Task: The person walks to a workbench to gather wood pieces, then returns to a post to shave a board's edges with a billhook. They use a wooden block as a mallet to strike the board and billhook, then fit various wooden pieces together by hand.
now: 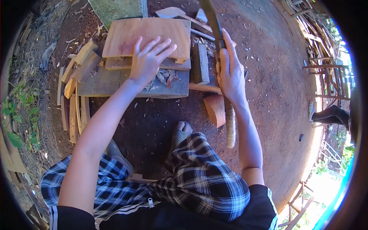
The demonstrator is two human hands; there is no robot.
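A curved wooden board (153, 32) lies on top of another piece of wood on a low grey bench (103, 82). My left hand (147, 63) rests on the board's near part with its fingers spread. To the right of the board, my right hand (230, 73) is wrapped round the handle of a long knife (212, 17). The blade points up and away from me, and the handle's wrapped end hangs below my wrist. Wood shavings (165, 76) lie on the bench just beside my left hand.
Wood offcuts (82, 63) are piled at the bench's left. A dark block (200, 63) and a reddish wedge (215, 109) are on its right. A mossy slab (117, 9) stands behind. At the far right is a person's leg (331, 115) near wooden racks (327, 67).
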